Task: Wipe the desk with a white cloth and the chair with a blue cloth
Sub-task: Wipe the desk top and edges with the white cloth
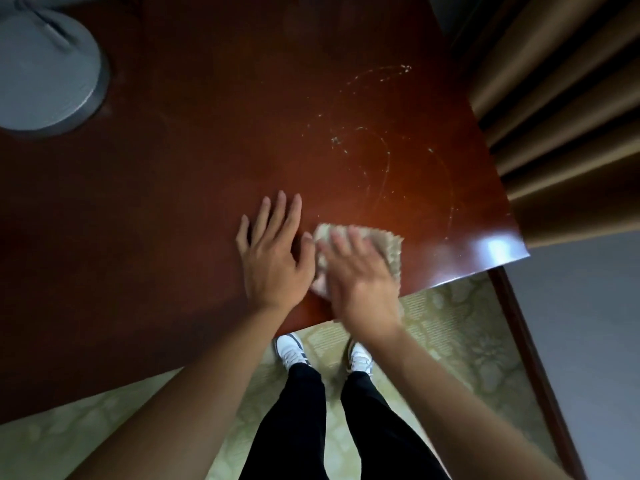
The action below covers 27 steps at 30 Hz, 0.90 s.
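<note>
My right hand (356, 268) presses flat, fingers straight, on the pale fuzzy white cloth (388, 249) near the glossy red-brown wooden desk's (173, 202) edge; my left hand (272, 251), spread flat just beside it, likely braces me.

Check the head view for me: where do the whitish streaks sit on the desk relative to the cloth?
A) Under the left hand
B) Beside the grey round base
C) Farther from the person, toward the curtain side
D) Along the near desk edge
C: the whitish streaks curve across the desk beyond the cloth, on the curtain side.
</note>
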Each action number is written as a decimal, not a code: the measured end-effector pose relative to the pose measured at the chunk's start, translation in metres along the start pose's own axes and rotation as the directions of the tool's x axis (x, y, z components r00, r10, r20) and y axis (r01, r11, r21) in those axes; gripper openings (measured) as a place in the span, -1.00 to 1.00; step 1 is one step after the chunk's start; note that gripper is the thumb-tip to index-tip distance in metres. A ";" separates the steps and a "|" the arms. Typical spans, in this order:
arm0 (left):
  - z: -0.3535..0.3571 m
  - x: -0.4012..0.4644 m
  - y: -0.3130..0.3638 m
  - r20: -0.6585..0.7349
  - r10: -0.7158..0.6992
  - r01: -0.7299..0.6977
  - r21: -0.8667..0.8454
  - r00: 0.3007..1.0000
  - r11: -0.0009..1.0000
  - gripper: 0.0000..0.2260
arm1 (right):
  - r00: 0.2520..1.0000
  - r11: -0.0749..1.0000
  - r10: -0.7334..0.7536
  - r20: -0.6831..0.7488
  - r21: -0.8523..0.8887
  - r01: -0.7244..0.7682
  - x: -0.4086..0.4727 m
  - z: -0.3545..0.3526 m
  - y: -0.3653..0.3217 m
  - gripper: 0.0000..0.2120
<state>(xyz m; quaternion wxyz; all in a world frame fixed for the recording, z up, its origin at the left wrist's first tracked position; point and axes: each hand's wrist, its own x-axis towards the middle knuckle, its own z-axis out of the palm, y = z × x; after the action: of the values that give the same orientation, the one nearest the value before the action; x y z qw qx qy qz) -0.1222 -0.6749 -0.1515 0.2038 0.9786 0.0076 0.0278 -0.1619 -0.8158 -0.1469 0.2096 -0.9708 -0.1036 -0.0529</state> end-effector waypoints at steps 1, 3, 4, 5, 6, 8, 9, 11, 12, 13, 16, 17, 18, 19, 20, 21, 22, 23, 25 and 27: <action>-0.001 0.000 -0.001 0.021 0.013 -0.014 0.033 1.000 0.999 -0.47 | 0.997 0.997 0.080 -0.015 -0.020 -0.080 0.014 -0.001 0.009 -0.67; -0.001 0.001 -0.003 0.074 0.062 -0.070 0.100 0.995 0.993 -0.43 | 0.966 0.966 0.257 -0.022 -0.030 -0.257 0.040 -0.001 0.016 -0.62; -0.001 0.001 -0.003 0.093 0.085 -0.095 0.112 0.992 0.989 -0.42 | 0.955 0.954 0.296 -0.016 -0.038 -0.296 0.047 0.003 0.010 -0.61; -0.001 0.000 -0.002 0.100 0.098 -0.109 0.113 0.990 0.988 -0.42 | 0.958 0.957 0.286 -0.003 -0.051 -0.286 0.050 0.007 0.002 -0.59; -0.002 0.000 -0.002 0.101 0.103 -0.113 0.101 0.989 0.988 -0.42 | 0.968 0.967 0.251 0.010 -0.049 -0.250 0.047 0.012 -0.009 -0.58; -0.003 -0.001 -0.006 0.090 0.119 -0.124 0.052 0.989 0.991 -0.42 | 0.981 0.981 0.192 0.029 0.007 -0.192 0.033 0.017 -0.026 -0.58; -0.004 -0.001 -0.009 0.074 0.143 -0.146 0.037 0.987 0.989 -0.41 | 0.983 0.983 0.179 0.029 0.038 -0.180 0.025 0.018 -0.030 -0.60; -0.011 0.007 -0.019 0.037 0.192 -0.193 0.040 0.981 0.980 -0.43 | 0.989 0.988 0.145 0.014 0.051 -0.145 0.013 0.017 -0.033 -0.62; -0.014 0.017 -0.024 0.025 0.201 -0.202 0.053 0.979 0.978 -0.44 | 0.992 0.992 0.123 0.002 0.035 -0.123 0.010 0.015 -0.032 -0.58; -0.016 0.031 -0.030 0.017 0.194 -0.195 0.077 0.981 0.978 -0.43 | 0.994 0.994 0.105 -0.007 0.014 -0.105 0.011 0.014 -0.032 -0.54; -0.020 0.064 -0.048 0.048 0.113 -0.120 0.161 0.992 0.980 -0.42 | 0.999 0.999 0.051 -0.006 0.013 -0.051 0.025 0.019 -0.046 -0.47; -0.019 0.072 -0.053 0.059 0.082 -0.091 0.157 0.995 0.983 -0.43 | 1.000 1.000 0.018 0.002 0.023 -0.018 0.033 0.023 -0.053 -0.46; -0.017 0.074 -0.057 0.063 0.061 -0.069 0.150 0.996 0.986 -0.45 | 1.000 1.000 -0.007 0.010 0.029 0.007 0.041 0.028 -0.059 -0.46; -0.016 0.076 -0.057 0.061 0.049 -0.057 0.136 0.997 0.989 -0.47 | 1.000 0.999 -0.012 0.009 0.031 0.012 0.050 0.031 -0.061 -0.48; -0.015 0.076 -0.058 0.051 0.041 -0.046 0.114 0.998 0.992 -0.48 | 1.000 1.000 0.002 0.001 0.028 -0.002 0.057 0.034 -0.058 -0.52; -0.015 0.075 -0.058 0.033 0.035 -0.037 0.090 0.999 0.995 -0.50 | 0.999 0.999 0.035 -0.021 0.016 -0.035 0.062 0.035 -0.053 -0.57; -0.016 0.074 -0.058 0.008 0.038 -0.038 0.069 0.999 0.997 -0.51 | 0.994 0.995 0.096 -0.051 -0.007 -0.096 0.064 0.034 -0.047 -0.60; -0.015 0.072 -0.056 -0.011 0.043 -0.042 0.046 0.999 0.998 -0.52 | 0.981 0.984 0.173 -0.083 -0.029 -0.176 0.064 0.032 -0.038 -0.62; -0.015 0.074 -0.056 -0.029 0.040 -0.041 -0.013 0.999 0.999 -0.53 | 0.950 0.957 0.282 -0.133 -0.038 -0.289 0.063 0.029 -0.024 -0.62; -0.016 0.074 -0.057 -0.034 0.031 -0.032 -0.038 0.999 0.999 -0.52 | 0.946 0.952 0.293 -0.138 -0.052 -0.302 0.063 0.029 -0.023 -0.61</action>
<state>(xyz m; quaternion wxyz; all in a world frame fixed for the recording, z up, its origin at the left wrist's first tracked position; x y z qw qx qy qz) -0.0492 -0.6146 -0.1560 0.2218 0.9739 -0.0049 0.0475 -0.1042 -0.7721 -0.1554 0.1862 -0.9768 0.0598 -0.0869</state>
